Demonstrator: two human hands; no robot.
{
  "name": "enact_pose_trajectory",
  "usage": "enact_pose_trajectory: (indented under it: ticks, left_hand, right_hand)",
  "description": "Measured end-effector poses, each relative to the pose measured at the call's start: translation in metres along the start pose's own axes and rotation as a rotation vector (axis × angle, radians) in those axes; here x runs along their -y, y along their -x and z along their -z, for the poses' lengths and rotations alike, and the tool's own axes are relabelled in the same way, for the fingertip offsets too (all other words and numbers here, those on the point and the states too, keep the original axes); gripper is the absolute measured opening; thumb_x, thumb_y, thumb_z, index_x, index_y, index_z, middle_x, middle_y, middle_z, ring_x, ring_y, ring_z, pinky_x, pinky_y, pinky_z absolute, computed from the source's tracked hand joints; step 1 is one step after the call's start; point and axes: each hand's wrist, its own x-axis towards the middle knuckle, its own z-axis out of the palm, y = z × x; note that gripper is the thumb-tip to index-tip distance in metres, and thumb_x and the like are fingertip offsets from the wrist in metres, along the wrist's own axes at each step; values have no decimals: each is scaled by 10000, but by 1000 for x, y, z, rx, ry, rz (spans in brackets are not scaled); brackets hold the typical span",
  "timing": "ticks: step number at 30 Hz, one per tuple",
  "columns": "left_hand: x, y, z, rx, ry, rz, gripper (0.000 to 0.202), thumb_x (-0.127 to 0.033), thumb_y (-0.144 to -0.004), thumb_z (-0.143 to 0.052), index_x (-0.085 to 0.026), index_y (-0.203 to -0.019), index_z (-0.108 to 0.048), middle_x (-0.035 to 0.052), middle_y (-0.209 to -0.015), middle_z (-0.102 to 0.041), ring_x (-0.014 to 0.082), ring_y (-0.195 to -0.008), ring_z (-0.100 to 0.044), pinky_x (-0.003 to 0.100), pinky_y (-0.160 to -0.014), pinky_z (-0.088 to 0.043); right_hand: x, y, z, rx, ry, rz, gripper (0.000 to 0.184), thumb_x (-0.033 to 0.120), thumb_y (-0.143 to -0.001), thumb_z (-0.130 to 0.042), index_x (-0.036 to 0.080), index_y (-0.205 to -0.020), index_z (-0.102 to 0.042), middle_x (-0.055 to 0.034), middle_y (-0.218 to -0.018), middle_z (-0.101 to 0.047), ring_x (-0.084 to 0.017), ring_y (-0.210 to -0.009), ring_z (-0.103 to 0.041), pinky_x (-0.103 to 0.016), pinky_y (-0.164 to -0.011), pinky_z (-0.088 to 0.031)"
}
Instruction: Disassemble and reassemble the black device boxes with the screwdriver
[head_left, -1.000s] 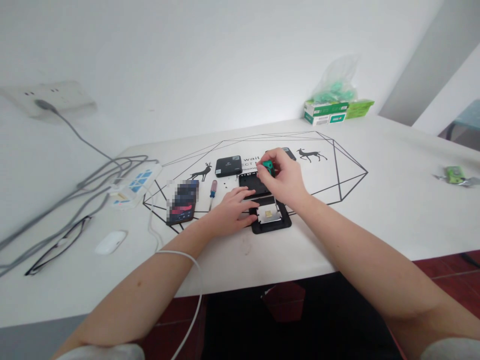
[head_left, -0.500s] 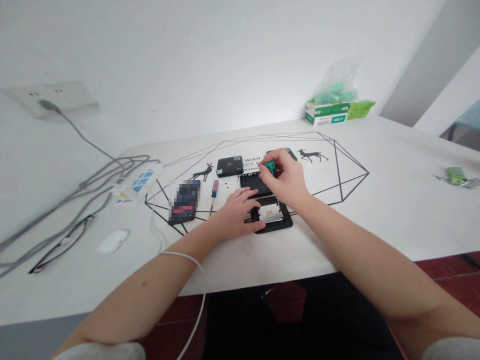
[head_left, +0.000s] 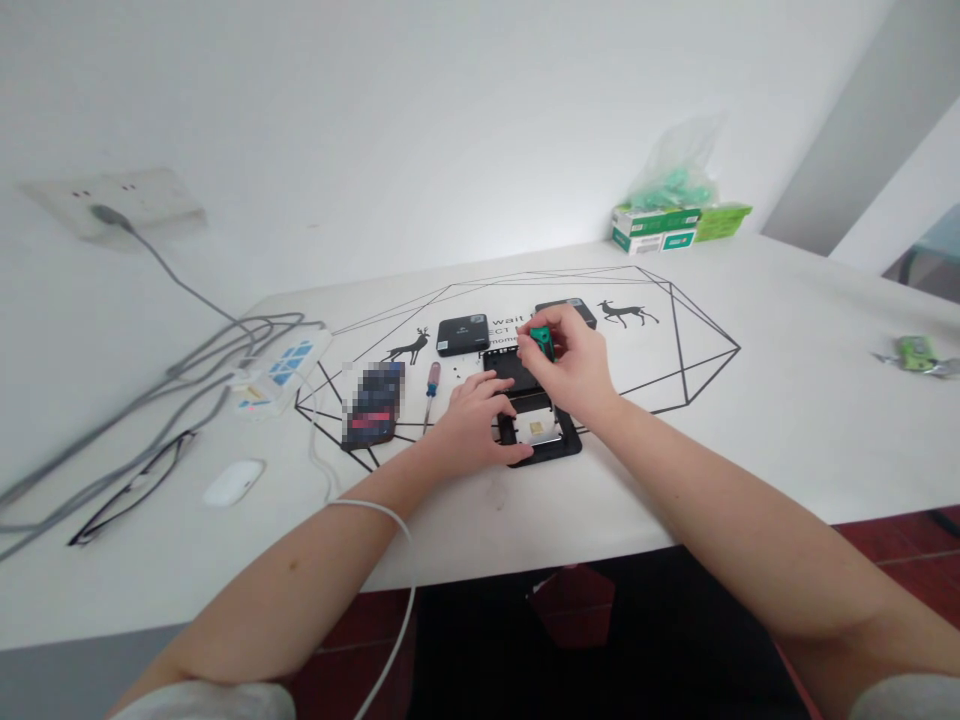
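Note:
An opened black set-top box (head_left: 571, 442) lies on the table in front of me. Its lower half holds a silver board with a small gold square; the upper half is a dark shell. My left hand (head_left: 476, 425) rests along its left side, fingers spread over the shell and thumb at the lower half, steadying it. Above the shell, my right hand (head_left: 576, 362) pinches a green screwdriver (head_left: 541, 343) by its handle; the tip is hidden. A second screwdriver (head_left: 433, 380), with a red and blue handle, lies left of the box. Tiny dark screws (head_left: 456, 371) are near it.
Two closed black boxes, one at left (head_left: 463, 335) and one partly behind my right hand (head_left: 576, 308), stand farther back. A blurred-out phone (head_left: 375, 405), white case (head_left: 234, 483), glasses (head_left: 131, 488) and power strip (head_left: 283, 372) are left. Green boxes (head_left: 656, 220) stand at the back.
The view has shifted slightly, moving the table items a little to the right. Both hands keep nearly the same place on and above the opened box.

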Motion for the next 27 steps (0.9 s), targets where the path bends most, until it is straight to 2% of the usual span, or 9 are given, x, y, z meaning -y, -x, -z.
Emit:
enact_pose_trajectory:
  ticks: [4,7,9,13,17,20,22,25,27]
  left_hand:
    - [0,0,3,27,-20,1,399,-484,-717,-917,-219,-942,-720,140,-1542,-582,432,-1522,-364,671,-1223,-331]
    - [-1,-1,4,38,-32,-10,367,-459,-731,-895,-223,-948,-716,137,-1531,-588,429,-1509,-376,676,-1212,-339]
    - [0,-1,5,38,-37,-17,346,-443,-734,-883,-229,-946,-713,132,-1531,-587,424,-1497,-389,677,-1206,-346]
    - [4,0,5,34,-56,-20,358,-453,-734,-882,-235,-970,-724,128,-1517,-591,424,-1491,-391,674,-1204,-349]
    - [6,0,7,44,-73,-28,368,-480,-756,-877,-236,-992,-735,124,-1470,-603,419,-1465,-415,657,-1197,-368]
    - [7,0,8,48,-79,-45,390,-494,-769,-871,-233,-1026,-738,128,-1433,-619,417,-1451,-431,644,-1191,-383]
    - [7,0,8,52,-83,-59,399,-506,-776,-869,-227,-1028,-737,136,-1443,-617,422,-1469,-414,647,-1201,-373]
    - [7,1,9,53,-81,-71,391,-515,-787,-864,-224,-1011,-732,142,-1509,-588,427,-1508,-375,663,-1220,-347]
    - [7,2,9,55,-71,-69,389,-518,-791,-864,-227,-1010,-728,140,-1529,-583,425,-1520,-366,670,-1223,-344]
  right_hand:
    - [3,0,0,29,-10,-3,107,299,-900,-682,259,-961,-603,-11,-900,-731,-180,-769,-661,-344,-722,-520]
    - [3,-4,1,67,-91,47,181,342,-846,-770,256,-931,-635,-40,-1012,-697,-206,-936,-653,-349,-761,-529]
    - [1,-7,2,105,-155,57,238,375,-800,-830,253,-908,-656,-38,-1007,-657,-205,-953,-625,-350,-771,-530]
    - [-1,-12,5,269,-335,-57,262,451,-825,-818,247,-924,-685,-5,-885,-640,-161,-803,-587,-313,-695,-512]
    - [4,-13,9,463,-493,-142,312,539,-882,-749,240,-962,-709,-21,-924,-699,-157,-788,-630,-305,-683,-541]
    - [7,-11,9,562,-647,-250,312,539,-943,-664,234,-1001,-692,-30,-932,-718,-153,-742,-644,-318,-683,-565]
    - [7,-11,8,568,-710,-307,283,509,-956,-631,233,-1009,-673,-44,-969,-723,-164,-775,-663,-333,-707,-582]
    - [5,-12,8,490,-689,-313,259,480,-940,-615,226,-940,-661,-57,-1034,-689,-179,-846,-660,-336,-722,-579]
    - [2,-14,8,420,-642,-298,289,513,-916,-650,226,-880,-643,-34,-967,-645,-165,-790,-616,-318,-684,-547]
